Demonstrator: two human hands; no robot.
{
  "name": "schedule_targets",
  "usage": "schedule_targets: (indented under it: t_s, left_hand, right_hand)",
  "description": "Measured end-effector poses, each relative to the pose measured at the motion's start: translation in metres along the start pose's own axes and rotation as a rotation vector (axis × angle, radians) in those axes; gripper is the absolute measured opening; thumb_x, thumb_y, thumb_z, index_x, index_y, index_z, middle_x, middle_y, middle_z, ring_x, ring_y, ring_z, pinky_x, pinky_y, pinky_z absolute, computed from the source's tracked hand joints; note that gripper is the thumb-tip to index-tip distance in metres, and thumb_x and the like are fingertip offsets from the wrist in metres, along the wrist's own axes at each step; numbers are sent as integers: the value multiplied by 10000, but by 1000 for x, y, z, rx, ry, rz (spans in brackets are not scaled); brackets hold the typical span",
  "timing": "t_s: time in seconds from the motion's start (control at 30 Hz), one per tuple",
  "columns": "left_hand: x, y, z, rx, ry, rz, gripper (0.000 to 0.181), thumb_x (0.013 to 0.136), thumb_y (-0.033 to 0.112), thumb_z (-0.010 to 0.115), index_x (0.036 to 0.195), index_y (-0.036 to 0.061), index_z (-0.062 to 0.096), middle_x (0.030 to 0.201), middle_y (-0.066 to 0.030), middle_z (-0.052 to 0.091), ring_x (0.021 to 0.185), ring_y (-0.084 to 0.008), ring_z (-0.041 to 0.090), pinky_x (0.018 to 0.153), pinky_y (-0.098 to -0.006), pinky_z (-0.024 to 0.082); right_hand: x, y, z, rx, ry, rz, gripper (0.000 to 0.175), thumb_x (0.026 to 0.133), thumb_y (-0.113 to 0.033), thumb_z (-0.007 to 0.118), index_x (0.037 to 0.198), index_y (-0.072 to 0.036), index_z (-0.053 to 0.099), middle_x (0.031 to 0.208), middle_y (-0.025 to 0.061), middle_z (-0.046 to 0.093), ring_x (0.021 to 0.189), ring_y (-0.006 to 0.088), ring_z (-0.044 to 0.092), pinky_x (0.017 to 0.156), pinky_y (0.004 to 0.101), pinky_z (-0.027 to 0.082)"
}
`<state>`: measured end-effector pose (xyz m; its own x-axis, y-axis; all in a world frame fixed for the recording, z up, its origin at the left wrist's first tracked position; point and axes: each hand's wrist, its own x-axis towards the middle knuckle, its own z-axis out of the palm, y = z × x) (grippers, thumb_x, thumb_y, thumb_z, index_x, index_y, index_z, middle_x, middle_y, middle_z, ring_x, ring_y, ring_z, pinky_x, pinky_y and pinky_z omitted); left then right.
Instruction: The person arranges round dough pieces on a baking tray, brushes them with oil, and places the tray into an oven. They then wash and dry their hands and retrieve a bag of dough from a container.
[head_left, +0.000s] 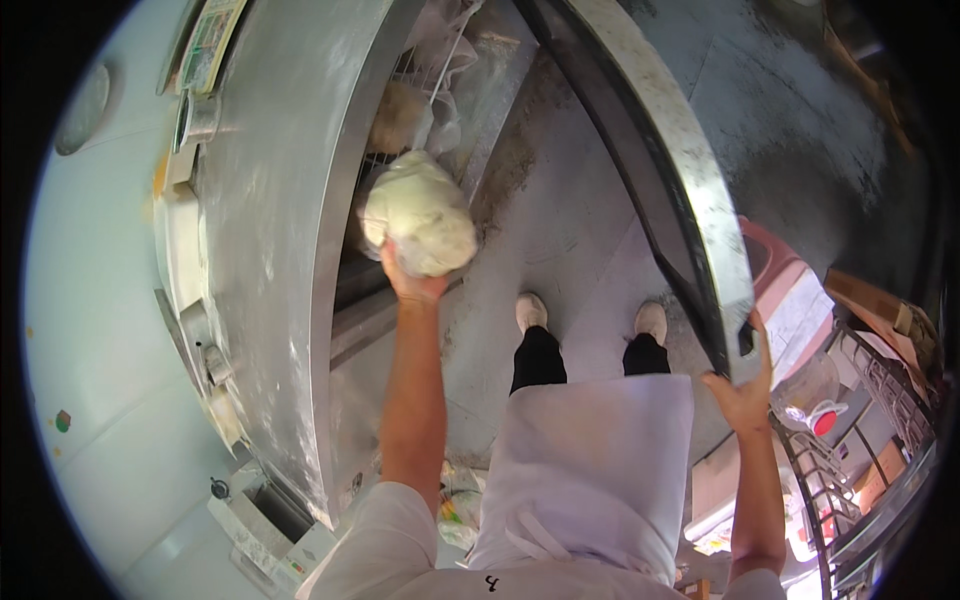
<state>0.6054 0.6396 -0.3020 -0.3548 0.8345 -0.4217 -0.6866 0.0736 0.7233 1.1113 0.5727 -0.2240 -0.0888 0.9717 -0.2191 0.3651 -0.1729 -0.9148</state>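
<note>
A large pale lump of dough, seemingly in a clear plastic bag, rests on my left hand at the opening of a steel under-counter fridge. My fingers support it from the near side and partly from below. Behind it, on a wire shelf, lies a brown, blurred item with clear plastic bags around it. On the other side, my right hand grips the edge of the fridge door, which stands wide open with its black gasket facing inward. The deeper part of the fridge is dark and hidden.
A floury steel worktop runs along the left above the fridge. At right stand a pink container, a clear jug with a red cap, a cardboard box and a metal rack. My shoes are on the floor between fridge and door.
</note>
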Motion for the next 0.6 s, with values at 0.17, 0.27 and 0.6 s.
schedule_targets:
  t_s: [0.17,0.27,0.6]
  left_hand:
    - [137,50,-79,-19,162,156,610,958,523,492,1435,144,521,1473,-87,528,1363,-326,487,1149,-513,399]
    - [203,54,-124,-30,166,305,613,904,568,565,1355,153,568,1365,-87,579,1280,-310,530,1093,-500,431]
    - [160,16,-126,27,782,417,243,997,387,569,1012,146,542,924,-27,519,826,-168,498,731,-353,429]
  right_hand:
    - [-26,37,-15,171,126,283,1090,694,-317,939,1498,91,327,1385,160,527,1277,239,509,1110,368,369]
    - [-45,65,-11,143,119,180,1123,688,-378,948,1494,84,317,1371,159,530,1256,244,517,1091,376,384]
    - [-72,1,119,61,20,107,1084,734,-322,916,1504,93,276,1422,223,477,1299,301,500,1076,408,410]
